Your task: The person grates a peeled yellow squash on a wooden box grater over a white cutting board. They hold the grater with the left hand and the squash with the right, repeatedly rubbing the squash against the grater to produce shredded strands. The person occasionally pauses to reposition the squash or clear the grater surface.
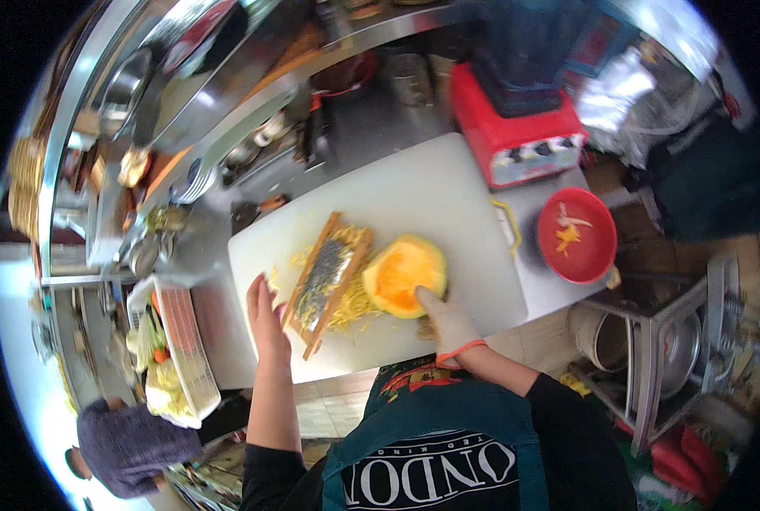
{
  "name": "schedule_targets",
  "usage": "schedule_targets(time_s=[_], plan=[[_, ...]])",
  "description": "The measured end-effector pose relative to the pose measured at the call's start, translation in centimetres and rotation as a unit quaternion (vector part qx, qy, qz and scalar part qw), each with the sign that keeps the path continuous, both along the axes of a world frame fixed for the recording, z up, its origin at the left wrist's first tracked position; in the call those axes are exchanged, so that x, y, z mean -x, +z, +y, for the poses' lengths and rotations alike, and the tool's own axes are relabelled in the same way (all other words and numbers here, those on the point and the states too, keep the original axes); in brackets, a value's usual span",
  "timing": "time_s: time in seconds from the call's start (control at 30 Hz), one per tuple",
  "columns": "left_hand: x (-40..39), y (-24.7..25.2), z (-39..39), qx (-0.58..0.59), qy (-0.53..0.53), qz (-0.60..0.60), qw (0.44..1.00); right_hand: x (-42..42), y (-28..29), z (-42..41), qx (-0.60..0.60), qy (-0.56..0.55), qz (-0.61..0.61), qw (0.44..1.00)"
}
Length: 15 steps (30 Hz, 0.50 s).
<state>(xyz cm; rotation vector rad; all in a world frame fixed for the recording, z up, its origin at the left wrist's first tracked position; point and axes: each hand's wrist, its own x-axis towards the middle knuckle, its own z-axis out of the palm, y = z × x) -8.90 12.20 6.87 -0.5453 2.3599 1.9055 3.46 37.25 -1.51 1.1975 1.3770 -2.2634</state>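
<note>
My right hand (447, 319), in a pale glove with an orange cuff, grips a hollowed piece of orange-fleshed pumpkin (396, 281). Its thumb lies over the cut face; the other fingers are mostly hidden. Left of the pumpkin, a wooden-framed grater (324, 271) with a metal face lies at a slant on a white cutting board (431, 191). Yellow shreds (353, 306) are heaped beside and partly under it. My bare left hand (269, 326) is by the grater's near left side, fingers extended. Whether it touches the frame is unclear.
A red bowl (600, 236) with a few scraps sits right of the board, below a red blender base (520, 134). A white basket of vegetables (185, 358) stands at left. A knife (271, 204) lies behind the board. Another person (134, 444) is at lower left.
</note>
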Motion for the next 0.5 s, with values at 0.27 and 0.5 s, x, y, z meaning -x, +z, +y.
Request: schedule_targets(time_s=[0.27, 0.5], plan=[[-9.1, -6.8, -12.6, -0.413, 0.143, -0.330, 0.837, 1.7, 1.5, -2.9, 0.061, -0.107, -0.041, 0.992], [-6.0, -8.6, -11.1, -0.516, -0.013, -0.333, 0.789, 1.9, 3.1, -1.7, 0.093, -0.151, 0.050, 0.983]])
